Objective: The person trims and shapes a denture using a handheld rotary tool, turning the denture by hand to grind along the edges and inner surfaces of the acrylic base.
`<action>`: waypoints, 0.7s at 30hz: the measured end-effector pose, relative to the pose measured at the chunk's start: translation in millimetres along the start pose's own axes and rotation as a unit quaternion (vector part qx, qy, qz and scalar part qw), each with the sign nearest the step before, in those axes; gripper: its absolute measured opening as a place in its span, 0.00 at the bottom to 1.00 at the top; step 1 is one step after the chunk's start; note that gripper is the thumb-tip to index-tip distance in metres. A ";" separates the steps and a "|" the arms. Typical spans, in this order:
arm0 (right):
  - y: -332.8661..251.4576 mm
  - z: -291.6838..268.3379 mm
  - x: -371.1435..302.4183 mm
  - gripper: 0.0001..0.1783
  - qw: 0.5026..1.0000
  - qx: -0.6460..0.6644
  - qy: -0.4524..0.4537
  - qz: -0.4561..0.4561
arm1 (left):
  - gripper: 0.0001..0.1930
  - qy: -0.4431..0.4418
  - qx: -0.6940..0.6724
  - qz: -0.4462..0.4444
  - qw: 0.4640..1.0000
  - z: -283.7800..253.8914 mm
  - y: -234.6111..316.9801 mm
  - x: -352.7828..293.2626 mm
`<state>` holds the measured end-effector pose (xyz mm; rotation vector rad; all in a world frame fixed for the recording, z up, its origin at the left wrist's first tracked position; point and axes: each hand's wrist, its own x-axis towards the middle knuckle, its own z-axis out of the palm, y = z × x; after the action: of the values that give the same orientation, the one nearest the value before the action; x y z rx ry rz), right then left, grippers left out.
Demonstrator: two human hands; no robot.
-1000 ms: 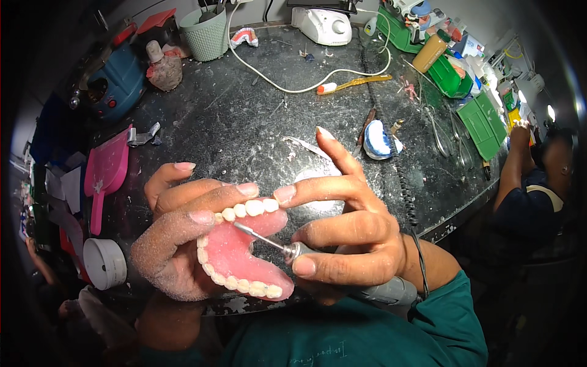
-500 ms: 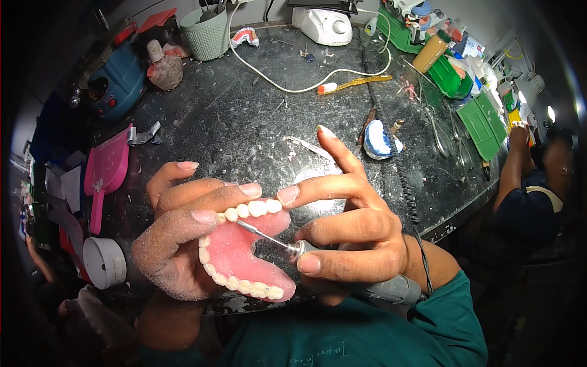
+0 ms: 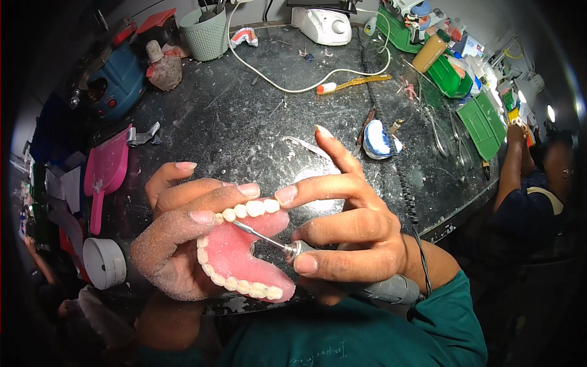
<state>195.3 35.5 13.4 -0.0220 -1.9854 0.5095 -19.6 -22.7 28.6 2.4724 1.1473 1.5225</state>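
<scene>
A pink denture (image 3: pixel 237 254) with a row of cream teeth sits in my left hand (image 3: pixel 177 244), whose thumb and fingers close on its left side. Pale dust coats that hand. My right hand (image 3: pixel 354 238) wraps round a grey dental handpiece (image 3: pixel 391 290). The thin metal bur (image 3: pixel 262 235) reaches from it to the inner side of the upper teeth and appears to touch the pink base there. My right index fingertip rests against the end of the upper tooth row, and the little finger stands raised. The handpiece's lower part is partly hidden by my hand.
A coiled black cord (image 3: pixel 408 196) runs across the dark dusty table (image 3: pixel 214 116). A blue-and-white dental model (image 3: pixel 378 140) and a toothbrush (image 3: pixel 351 84) lie beyond my hands. At left are a pink dustpan (image 3: pixel 109 162) and a white round tub (image 3: pixel 105 263). Another person (image 3: pixel 532 183) sits at right.
Both hands, the denture and the handpiece have shifted very slightly left. The grips stay the same.
</scene>
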 end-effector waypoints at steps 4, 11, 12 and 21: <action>-1.2 1.0 0.1 0.14 1.000 0.000 0.027 0.000 | 0.37 0.010 -0.010 0.001 1.000 2.8 -2.3 -0.5; -0.2 3.1 -0.6 0.13 0.999 0.010 0.041 -0.003 | 0.37 0.014 -0.012 0.002 1.000 3.5 -2.7 -1.0; 0.2 2.4 -1.4 0.13 0.999 0.008 0.041 -0.001 | 0.37 0.014 -0.013 0.003 1.000 5.3 -3.6 -0.9; -0.8 -0.5 -0.2 0.17 1.000 0.005 0.003 -0.004 | 0.35 0.015 0.017 0.002 1.000 0.6 2.0 0.1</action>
<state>195.9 34.9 13.7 -0.0095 -1.9763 0.5127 -17.9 -23.9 29.2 2.4829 1.1848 1.5581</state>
